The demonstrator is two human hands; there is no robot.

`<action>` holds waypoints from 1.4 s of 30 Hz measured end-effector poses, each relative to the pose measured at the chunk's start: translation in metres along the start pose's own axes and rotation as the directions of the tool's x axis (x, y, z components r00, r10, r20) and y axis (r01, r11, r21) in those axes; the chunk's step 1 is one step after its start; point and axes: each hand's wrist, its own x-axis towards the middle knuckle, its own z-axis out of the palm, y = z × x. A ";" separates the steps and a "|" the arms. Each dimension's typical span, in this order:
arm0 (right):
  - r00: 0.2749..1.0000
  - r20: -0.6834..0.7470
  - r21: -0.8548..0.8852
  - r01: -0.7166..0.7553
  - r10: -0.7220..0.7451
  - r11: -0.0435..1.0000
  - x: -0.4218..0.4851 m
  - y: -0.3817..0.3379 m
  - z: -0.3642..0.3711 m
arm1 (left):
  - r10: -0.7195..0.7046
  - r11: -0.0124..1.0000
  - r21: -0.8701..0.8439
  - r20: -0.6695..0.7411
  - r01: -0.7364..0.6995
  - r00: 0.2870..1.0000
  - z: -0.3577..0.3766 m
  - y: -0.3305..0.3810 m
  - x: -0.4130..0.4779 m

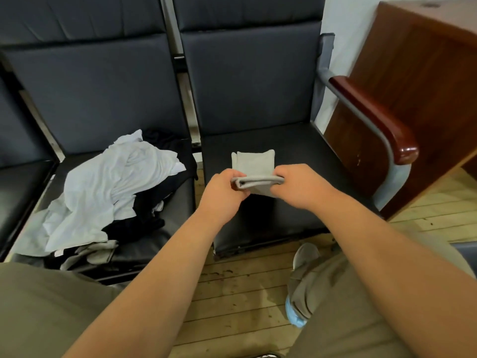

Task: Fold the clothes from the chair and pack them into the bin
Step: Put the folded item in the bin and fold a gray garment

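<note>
Two hands point(224, 188), one folded grey cloth point(254, 164), one heap of clothes point(108, 192), three black seats point(271, 140), one wooden cabinet point(413, 73).

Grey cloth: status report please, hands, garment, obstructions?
Left hand, right hand pinch folded grey cloth over right seat. Unfolded pile on left seat. Bin not in view.

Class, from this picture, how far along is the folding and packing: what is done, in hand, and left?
Done: nothing packed shows; no bin is in view. In hand: the left hand and right hand pinch a partly folded grey garment over the right seat. Left: a heap of white and dark clothes lies unfolded on the neighbouring seat, so most remains.
</note>
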 end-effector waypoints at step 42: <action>0.887 0.109 0.187 -0.461 0.449 0.867 0.140 0.054 0.054 | -0.356 0.922 0.145 -0.051 0.360 0.933 0.058 -0.045 0.141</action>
